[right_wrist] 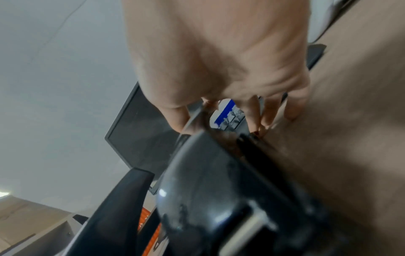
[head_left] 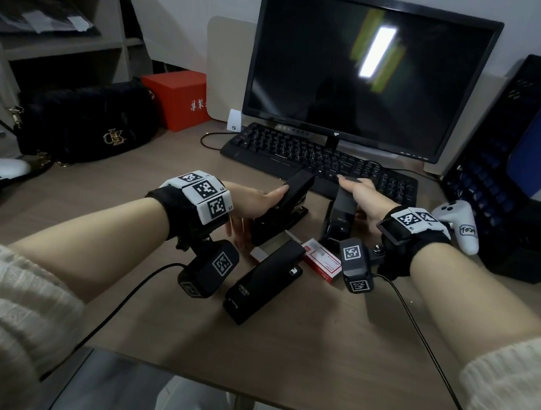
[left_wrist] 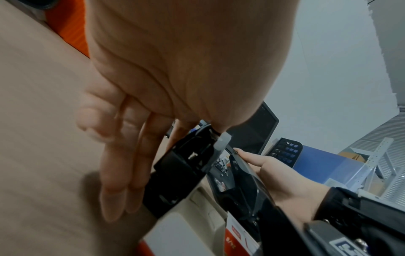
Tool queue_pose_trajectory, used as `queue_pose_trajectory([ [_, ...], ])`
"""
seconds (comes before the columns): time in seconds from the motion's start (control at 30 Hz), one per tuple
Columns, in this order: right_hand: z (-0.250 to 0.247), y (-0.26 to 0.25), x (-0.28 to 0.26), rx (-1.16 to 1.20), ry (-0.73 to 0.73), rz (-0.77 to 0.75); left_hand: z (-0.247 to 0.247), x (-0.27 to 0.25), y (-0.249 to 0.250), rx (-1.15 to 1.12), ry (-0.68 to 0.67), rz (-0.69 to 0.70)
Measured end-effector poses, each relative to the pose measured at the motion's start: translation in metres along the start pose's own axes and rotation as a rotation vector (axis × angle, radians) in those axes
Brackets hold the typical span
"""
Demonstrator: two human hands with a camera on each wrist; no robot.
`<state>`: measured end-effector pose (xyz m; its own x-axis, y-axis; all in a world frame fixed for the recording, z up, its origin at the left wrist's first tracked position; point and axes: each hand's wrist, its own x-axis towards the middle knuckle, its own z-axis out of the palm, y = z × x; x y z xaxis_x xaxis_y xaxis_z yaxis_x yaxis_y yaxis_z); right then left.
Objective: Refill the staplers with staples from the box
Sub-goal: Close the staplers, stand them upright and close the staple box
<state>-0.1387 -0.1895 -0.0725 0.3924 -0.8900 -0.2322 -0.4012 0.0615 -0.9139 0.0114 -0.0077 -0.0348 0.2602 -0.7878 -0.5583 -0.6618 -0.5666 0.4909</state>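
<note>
On the desk, before the keyboard (head_left: 317, 163): we see three black staplers and a red-and-white box (head_left: 321, 261) of staples, close together.

Left stapler (head_left: 284, 206): its top arm is tilted up off its base, so it stands open; we judge it is being opened or closed (we cannot tell which).

Left hand (head_left: 256, 203): thumb lies on the raised arm, while the fingers (left_wrist: 122, 173) run straight and pressed together down the stapler's side to the desk, as the left wrist view shows.

Right stapler (head_left: 340, 213): also open, its arm lifted toward the keyboard.

Right hand (head_left: 363, 195): it rests over the raised arm, forefinger stretched along the top; the right wrist view shows the thumb on one side and the other fingers (right_wrist: 291, 110) reaching down on the other, lightly spread, so we read it as a loose hold round the arm.

Near stapler (head_left: 261, 284): lies closed and untouched, nearest us, just beside the box.

Box: it lies between the near stapler and the right wrist, with a pale tray (head_left: 265, 249) drawn out on its left; we cannot see staples in either hand.

Progress: as we judge it, two staplers are open but no strip is in hand, and whether their channels are loaded is hidden; the third is still to be opened.
</note>
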Motion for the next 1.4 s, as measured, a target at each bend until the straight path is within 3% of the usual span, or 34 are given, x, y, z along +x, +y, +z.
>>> queue_pose_trajectory([
  [0.2,0.013,-0.002,-0.001,0.146,-0.156,0.064,0.000,-0.004,0.001,-0.003,-0.001,0.019],
  [0.33,0.016,-0.010,-0.010,0.157,-0.184,0.042,0.001,-0.005,0.001,0.004,-0.001,0.020],
  [0.5,0.016,-0.013,-0.012,-0.142,-0.094,0.025,0.001,-0.006,0.002,0.014,-0.009,0.015],
  [0.6,0.016,-0.006,0.014,-0.290,-0.079,0.075,0.001,-0.005,0.002,0.009,-0.010,0.010],
  [0.7,0.015,-0.006,0.014,-0.336,-0.191,0.082,0.000,-0.003,0.001,0.007,-0.004,0.007],
  [0.83,0.015,-0.016,-0.018,-0.362,-0.387,-0.031,0.000,-0.002,0.001,0.008,-0.006,0.009],
  [0.97,0.011,-0.012,-0.016,-0.282,-0.382,-0.120,0.000,-0.003,0.001,0.007,-0.010,0.012],
  [1.2,0.014,-0.003,0.001,-0.227,-0.305,-0.079,0.001,-0.004,0.003,-0.007,0.004,0.010],
  [1.4,0.016,-0.008,-0.015,-0.133,-0.260,-0.089,0.002,-0.003,0.002,-0.003,0.006,-0.005],
])
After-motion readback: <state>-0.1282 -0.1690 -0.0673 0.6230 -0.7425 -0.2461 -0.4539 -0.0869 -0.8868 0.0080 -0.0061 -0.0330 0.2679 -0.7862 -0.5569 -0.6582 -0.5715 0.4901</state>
